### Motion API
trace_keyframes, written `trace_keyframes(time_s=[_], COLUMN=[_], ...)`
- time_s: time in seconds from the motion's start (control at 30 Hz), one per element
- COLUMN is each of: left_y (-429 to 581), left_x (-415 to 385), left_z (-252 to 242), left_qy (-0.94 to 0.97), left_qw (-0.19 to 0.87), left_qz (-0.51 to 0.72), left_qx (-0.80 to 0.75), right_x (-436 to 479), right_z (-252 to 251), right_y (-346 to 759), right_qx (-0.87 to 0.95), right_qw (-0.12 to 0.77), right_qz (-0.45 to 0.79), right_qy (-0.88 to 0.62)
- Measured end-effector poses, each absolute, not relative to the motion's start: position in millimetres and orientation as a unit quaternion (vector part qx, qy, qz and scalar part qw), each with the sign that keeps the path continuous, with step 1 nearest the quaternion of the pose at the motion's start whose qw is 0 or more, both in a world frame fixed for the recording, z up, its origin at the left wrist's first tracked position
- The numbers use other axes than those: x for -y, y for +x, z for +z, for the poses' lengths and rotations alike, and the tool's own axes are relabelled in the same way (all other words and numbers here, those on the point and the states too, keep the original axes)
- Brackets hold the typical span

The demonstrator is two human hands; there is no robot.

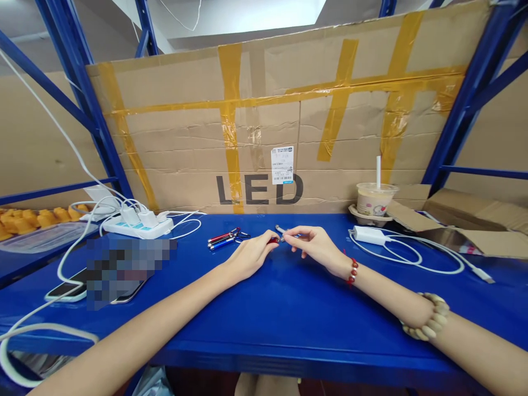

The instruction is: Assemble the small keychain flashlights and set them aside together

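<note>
Left hand [251, 256] and right hand [315, 245] each pinch one end of a slim red-and-silver pen-like stick [274, 240]. Their wrists are braced on the blue metal shelf [289, 324] for steadiness. Similar red and blue sticks [225, 238] lie within reach.

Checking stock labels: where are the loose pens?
Head view, centre-left of the table: the loose pens lie just left of the left hand, which pinches another pen, and right of the power strip.

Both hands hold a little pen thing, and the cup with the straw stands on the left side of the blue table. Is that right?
Not quite. The head view shows the cup with the straw on the right side of the blue table, not the left. The left hand and right hand do hold the little pen thing.
</note>
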State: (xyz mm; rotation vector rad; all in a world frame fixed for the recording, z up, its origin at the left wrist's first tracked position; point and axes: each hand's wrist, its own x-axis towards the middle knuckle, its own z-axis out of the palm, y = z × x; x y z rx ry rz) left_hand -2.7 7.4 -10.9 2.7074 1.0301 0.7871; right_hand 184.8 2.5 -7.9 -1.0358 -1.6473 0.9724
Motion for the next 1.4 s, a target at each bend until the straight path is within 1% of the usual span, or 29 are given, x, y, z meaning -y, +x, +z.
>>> trace_keyframes(time_s=[0.1,0.3,0.5,0.63,0.87,0.93,1.0,1.1,1.17,1.27,1.4], left_y=[-1.8,0.4,-0.1,-1.5,-1.6,-0.9,-0.5,-0.4,-0.5,-0.4,-0.6], left_x=[-6.6,-3.7,-1.9,-2.0,-0.9,-2.6,-4.7,-6.8,-6.9,-5.6,-3.5], left_z=[-12.0,-13.1,-15.2,-16.8,-13.9,-13.9,-14.5,-15.4,-15.8,-15.8,-16.3], left_qy=[0.898,0.888,0.895,0.906,0.918,0.911,0.903,0.896,0.894,0.893,0.894], left_qw=[0.087,0.108,0.075,0.053,0.012,0.012,0.021,0.044,0.058,0.08,0.109], left_qz=[0.265,0.29,0.308,0.298,0.281,0.283,0.29,0.294,0.29,0.285,0.289], left_qx=[-0.341,-0.339,-0.313,-0.295,-0.28,-0.299,-0.315,-0.331,-0.337,-0.34,-0.325], right_x=[-3.7,-2.0,-2.2,-1.6,-0.1,-1.4,-3.2,-4.9,-4.9,-4.3,-4.4], right_z=[-9.3,-8.7,-9.1,-8.3,-8.8,-10.0,-10.9,-11.2,-11.1,-11.4,-12.4], right_y=[185.7,187.5,188.4,187.3,185.5,185.0,185.0,186.6,188.4,191.1,194.3], right_qx=[0.679,0.689,0.69,0.688,0.696,0.702,0.717,0.753,0.781,0.814,0.844], right_qw=[0.465,0.435,0.385,0.346,0.338,0.346,0.373,0.424,0.439,0.433,0.409], right_qz=[0.39,0.404,0.42,0.424,0.409,0.389,0.351,0.273,0.217,0.146,0.097], right_qy=[-0.414,-0.416,-0.447,-0.477,-0.484,-0.486,-0.473,-0.422,-0.388,-0.359,-0.335])
